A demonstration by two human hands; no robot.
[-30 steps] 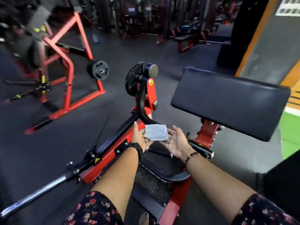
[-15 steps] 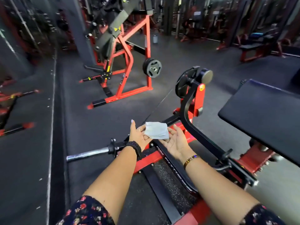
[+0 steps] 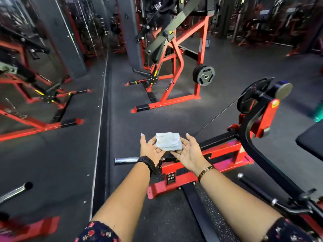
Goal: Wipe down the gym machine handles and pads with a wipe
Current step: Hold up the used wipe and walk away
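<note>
A folded white wipe (image 3: pixel 167 141) is held between both hands in the middle of the view, above the floor. My left hand (image 3: pixel 151 151) pinches its left edge, index finger pointing up. My right hand (image 3: pixel 189 152) is palm up, with its thumb on the wipe's lower right edge. Just beyond and to the right stands the red gym machine (image 3: pixel 225 151) with its curved black lever arm (image 3: pixel 248 137). A chrome bar end (image 3: pixel 125 160) pokes out behind my left wrist. Only a corner of the black arm pad (image 3: pixel 312 138) shows at the right edge. A black handle (image 3: pixel 288 208) lies at the lower right.
Another red plate-loaded machine (image 3: pixel 174 67) with a weight plate (image 3: pixel 203 75) stands farther back on the dark rubber floor. A wall mirror (image 3: pixel 43 84) runs along the left. A teal bottle (image 3: pixel 319 112) shows at the right edge. More machines fill the background.
The view has swung left, so the black pad has slid to the right edge and the mirror has come into sight. Both hands still hold the wipe the same way.
</note>
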